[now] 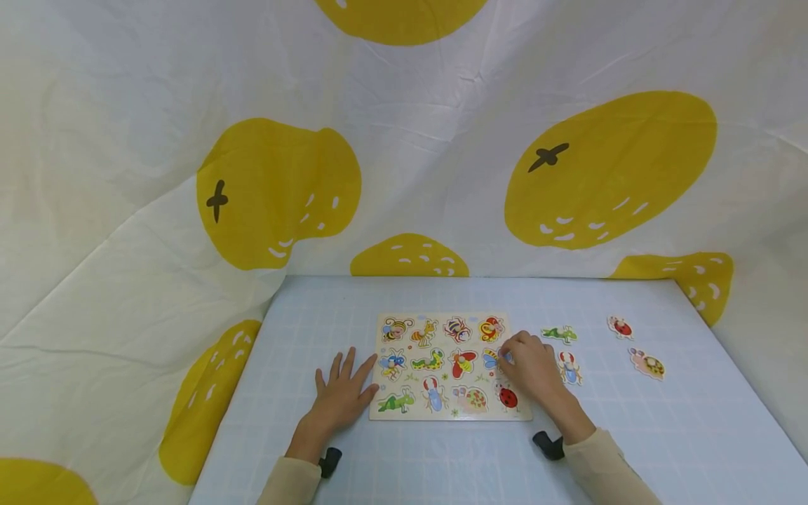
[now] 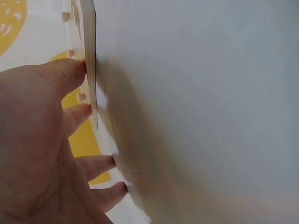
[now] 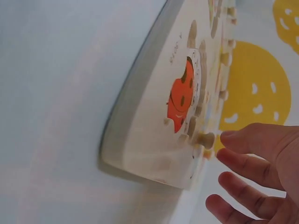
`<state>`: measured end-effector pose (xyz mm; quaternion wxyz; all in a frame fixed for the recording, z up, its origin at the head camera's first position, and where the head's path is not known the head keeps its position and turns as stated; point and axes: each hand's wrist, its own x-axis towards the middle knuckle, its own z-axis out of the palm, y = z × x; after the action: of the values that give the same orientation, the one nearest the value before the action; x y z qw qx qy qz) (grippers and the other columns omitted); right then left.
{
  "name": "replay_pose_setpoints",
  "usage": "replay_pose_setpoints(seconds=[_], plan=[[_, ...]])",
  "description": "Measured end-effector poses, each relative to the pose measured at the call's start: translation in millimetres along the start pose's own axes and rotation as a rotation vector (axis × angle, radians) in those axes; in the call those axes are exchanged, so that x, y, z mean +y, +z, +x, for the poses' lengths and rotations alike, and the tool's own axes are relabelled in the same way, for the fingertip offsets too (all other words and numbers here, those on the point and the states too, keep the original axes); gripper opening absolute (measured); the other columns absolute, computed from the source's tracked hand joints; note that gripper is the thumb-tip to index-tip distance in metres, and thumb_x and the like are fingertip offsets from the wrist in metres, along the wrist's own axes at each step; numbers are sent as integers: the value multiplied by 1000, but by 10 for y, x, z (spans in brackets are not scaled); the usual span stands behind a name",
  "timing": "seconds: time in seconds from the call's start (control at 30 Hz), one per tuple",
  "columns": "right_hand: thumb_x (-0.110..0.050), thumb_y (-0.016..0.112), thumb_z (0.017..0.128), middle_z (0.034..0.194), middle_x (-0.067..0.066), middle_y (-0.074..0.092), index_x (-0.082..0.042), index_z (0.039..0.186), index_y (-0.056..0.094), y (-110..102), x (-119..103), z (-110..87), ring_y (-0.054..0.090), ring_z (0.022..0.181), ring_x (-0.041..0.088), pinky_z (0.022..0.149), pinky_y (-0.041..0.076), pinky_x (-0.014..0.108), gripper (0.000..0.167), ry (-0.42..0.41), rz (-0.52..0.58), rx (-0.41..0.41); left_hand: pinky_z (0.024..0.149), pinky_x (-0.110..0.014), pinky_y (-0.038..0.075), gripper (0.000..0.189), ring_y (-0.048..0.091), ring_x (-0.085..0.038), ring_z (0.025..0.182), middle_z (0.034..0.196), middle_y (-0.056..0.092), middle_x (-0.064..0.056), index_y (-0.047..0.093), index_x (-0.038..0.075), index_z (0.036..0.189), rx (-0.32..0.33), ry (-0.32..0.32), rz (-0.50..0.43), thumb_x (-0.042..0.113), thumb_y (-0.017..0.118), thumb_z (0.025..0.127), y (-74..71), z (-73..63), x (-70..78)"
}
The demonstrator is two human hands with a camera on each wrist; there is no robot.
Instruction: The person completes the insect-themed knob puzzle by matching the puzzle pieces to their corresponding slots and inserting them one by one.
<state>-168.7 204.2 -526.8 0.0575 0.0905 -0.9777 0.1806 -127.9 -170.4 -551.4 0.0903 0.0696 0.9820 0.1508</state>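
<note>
A wooden peg puzzle board [image 1: 442, 416] printed with insects lies on the table. My left hand [image 1: 341, 398] rests at its left side with spread fingers. In the left wrist view, the thumb [image 2: 74, 74] and a finger touch the board's edge. My right hand [image 1: 535, 366] is over the board's right side, at a blue-winged insect piece [image 1: 490, 359] that it partly covers. In the right wrist view, its thumb and fingertips are close beside a wooden knob [image 3: 205, 140], not wrapped round it. The red ladybug picture [image 3: 181, 98] shows as a recess in the board.
Loose pieces lie right of the board: a green grasshopper [image 1: 559, 334], a blue stag beetle [image 1: 569, 368], a ladybug [image 1: 621, 327] and a snail [image 1: 647, 364]. A white curtain [image 1: 435, 175] with yellow fruit prints hangs behind the pale checked table [image 1: 442, 470].
</note>
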Motion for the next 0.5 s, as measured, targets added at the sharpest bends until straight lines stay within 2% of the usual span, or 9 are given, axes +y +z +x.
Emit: replay_pose_setpoints(seconds=[0.23, 0.5], plan=[[-18, 80, 85, 103, 10, 64, -8, 91, 75, -61, 0, -51, 60, 99, 34, 85, 44, 57, 13, 10, 12, 40, 107, -77, 3, 61, 7, -46, 149, 164, 16, -19, 37, 26, 156, 0, -2, 0, 47, 55, 101, 1, -3, 4], [-16, 82, 83, 100, 12, 65, -7, 88, 75, -101, 70, -92, 62, 98, 34, 82, 45, 58, 13, -15, 26, 108, 107, -77, 2, 61, 6, -46, 149, 164, 16, -19, 37, 26, 156, 0, -1, -10, 46, 55, 101, 9, 0, -2]])
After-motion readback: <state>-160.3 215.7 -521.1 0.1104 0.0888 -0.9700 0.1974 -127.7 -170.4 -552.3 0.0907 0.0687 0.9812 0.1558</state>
